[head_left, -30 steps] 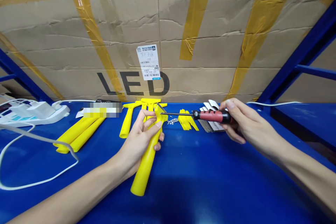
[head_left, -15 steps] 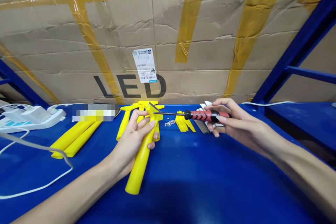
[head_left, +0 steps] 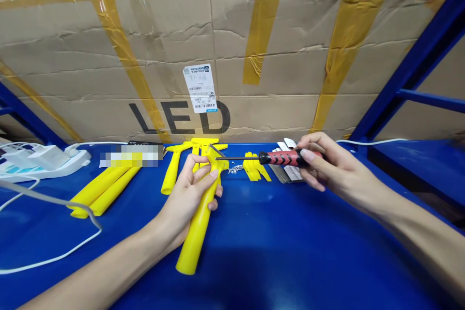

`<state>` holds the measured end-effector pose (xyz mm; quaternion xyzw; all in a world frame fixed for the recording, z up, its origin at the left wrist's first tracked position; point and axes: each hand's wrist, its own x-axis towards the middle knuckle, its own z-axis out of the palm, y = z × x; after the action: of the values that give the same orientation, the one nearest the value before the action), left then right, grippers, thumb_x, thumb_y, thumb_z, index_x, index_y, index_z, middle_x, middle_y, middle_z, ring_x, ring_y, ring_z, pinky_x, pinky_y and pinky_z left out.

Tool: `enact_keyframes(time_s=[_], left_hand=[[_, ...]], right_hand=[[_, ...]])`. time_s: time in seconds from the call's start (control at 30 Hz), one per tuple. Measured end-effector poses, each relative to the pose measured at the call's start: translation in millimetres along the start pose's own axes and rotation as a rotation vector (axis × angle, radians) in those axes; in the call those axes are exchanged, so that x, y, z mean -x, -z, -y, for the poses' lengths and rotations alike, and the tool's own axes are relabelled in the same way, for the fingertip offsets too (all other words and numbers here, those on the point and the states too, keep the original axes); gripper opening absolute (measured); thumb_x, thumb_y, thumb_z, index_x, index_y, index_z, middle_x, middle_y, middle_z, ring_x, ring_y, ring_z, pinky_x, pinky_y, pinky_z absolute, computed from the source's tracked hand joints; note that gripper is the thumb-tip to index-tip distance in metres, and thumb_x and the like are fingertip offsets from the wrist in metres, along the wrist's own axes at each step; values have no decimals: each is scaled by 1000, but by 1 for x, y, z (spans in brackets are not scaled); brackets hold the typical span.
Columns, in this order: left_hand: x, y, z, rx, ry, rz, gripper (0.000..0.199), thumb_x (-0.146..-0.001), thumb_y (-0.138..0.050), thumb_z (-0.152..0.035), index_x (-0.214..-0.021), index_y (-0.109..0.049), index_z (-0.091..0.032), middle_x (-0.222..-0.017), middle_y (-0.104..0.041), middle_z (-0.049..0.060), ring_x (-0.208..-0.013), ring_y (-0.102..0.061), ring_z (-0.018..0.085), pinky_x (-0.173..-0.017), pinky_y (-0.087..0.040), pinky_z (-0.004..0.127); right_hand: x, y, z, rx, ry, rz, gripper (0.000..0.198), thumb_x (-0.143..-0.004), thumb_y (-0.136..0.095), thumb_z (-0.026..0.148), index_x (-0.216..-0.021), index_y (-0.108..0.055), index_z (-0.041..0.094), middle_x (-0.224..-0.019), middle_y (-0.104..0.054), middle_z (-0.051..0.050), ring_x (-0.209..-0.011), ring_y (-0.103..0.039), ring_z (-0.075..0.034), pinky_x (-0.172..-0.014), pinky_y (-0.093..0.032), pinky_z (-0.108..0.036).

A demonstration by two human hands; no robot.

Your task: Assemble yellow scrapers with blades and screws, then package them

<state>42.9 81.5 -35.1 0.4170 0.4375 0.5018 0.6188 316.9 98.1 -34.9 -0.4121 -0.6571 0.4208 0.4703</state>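
Note:
My left hand [head_left: 196, 186] is wrapped around the yellow handle of a scraper [head_left: 192, 242], tilted with its head up and away from me. A thin metal blade shows at the head. In my right hand [head_left: 323, 162] is a red and black screwdriver [head_left: 283, 158], held level by the end of its grip. The shaft points left and its tip meets the scraper's head; whether a screw sits there is too small to tell. Behind the tip lies a small pile of screws [head_left: 236, 169]. Yellow flat pieces [head_left: 254, 168] and a stack of metal blades [head_left: 285, 172] lie to the right.
More yellow scraper bodies [head_left: 170, 174] lie behind my left hand. Two yellow handles [head_left: 105, 186] rest at the left, near a white power strip [head_left: 72, 164] and a loose white cable [head_left: 54, 264]. A large cardboard box [head_left: 290, 58] stands behind the blue table [head_left: 276, 242].
My right thumb and fingers have shifted around the screwdriver's grip, and the lower fingers have spread. The scraper and screwdriver have moved slightly right; the tip stays at the scraper's head.

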Motion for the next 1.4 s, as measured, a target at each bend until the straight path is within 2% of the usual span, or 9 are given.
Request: enact_keyframes(time_s=[0.1, 0.3, 0.5, 0.67, 0.87, 1.03, 1.1, 1.23, 1.4], left_hand=[[0, 0, 0, 1, 16, 3, 37, -84, -72, -23, -99, -39, -27, -86, -54, -3, -57, -53, 9, -41, -38, 16], [-2, 1, -3, 0, -19, -1, 35, -85, -71, -22, -101, -40, -27, -84, -55, -3, -61, -55, 10, -43, -39, 15], [2, -1, -1, -28, -53, 23, 40, -81, -75, -24, -97, -38, -27, -91, -56, -3, -60, -56, 10, -41, -39, 16], [2, -1, -5, -16, -53, 3, 36, -85, -71, -23, -98, -38, -27, -89, -55, -3, -58, -55, 8, -42, -39, 15], [1, -1, 1, -49, -48, -1, 35, -85, -70, -24, -100, -38, -27, -86, -56, -3, -58, -55, 10, -42, -40, 17], [0, 0, 4, -62, -32, -26, 34, -87, -70, -25, -100, -39, -27, -83, -57, -4, -57, -55, 9, -43, -40, 17], [0, 0, 4, -57, -27, -26, 34, -86, -70, -26, -100, -38, -27, -84, -57, -4, -56, -54, 9, -43, -41, 17], [2, -2, 4, -72, -45, 9, 36, -85, -72, -28, -100, -39, -27, -82, -57, -4, -59, -56, 11, -42, -40, 17], [2, -1, 3, -85, -51, 2, 35, -86, -70, -27, -99, -37, -27, -80, -55, -4, -57, -55, 10, -43, -41, 18]], right_hand=[[0, -3, -1, 152, -22, -111, 35, -101, -43, 59, -97, -47, 24, -55, -46, 7, -38, -37, -8, -38, -28, -23], [1, -2, 1, -65, 14, 56, 36, -90, -69, 44, -112, -47, 27, -79, -58, 1, -65, -54, -15, -58, -46, -28], [-2, -6, -6, 77, -119, -144, 39, -96, -49, 63, -92, -44, 25, -59, -46, 6, -41, -35, -7, -37, -24, -21], [0, -4, 2, -171, -99, 65, 37, -89, -70, 48, -109, -47, 26, -79, -61, 1, -67, -59, -14, -52, -46, -23], [0, -8, 1, 88, -64, -122, 36, -98, -48, 60, -93, -45, 25, -54, -48, 7, -34, -34, -7, -35, -23, -22], [1, -3, 3, -72, -35, 37, 36, -88, -69, 50, -109, -50, 27, -81, -62, -1, -63, -59, -16, -52, -48, -29], [1, -1, 4, -50, -7, 53, 36, -87, -71, 47, -109, -50, 27, -74, -59, 1, -58, -54, -14, -49, -44, -27], [0, -3, 5, 96, -56, -107, 39, -93, -54, 64, -97, -48, 25, -53, -43, 7, -36, -34, -9, -35, -23, -24], [1, 1, 7, -38, -43, 40, 35, -90, -67, 52, -108, -51, 27, -83, -63, -2, -66, -61, -17, -53, -49, -29]])
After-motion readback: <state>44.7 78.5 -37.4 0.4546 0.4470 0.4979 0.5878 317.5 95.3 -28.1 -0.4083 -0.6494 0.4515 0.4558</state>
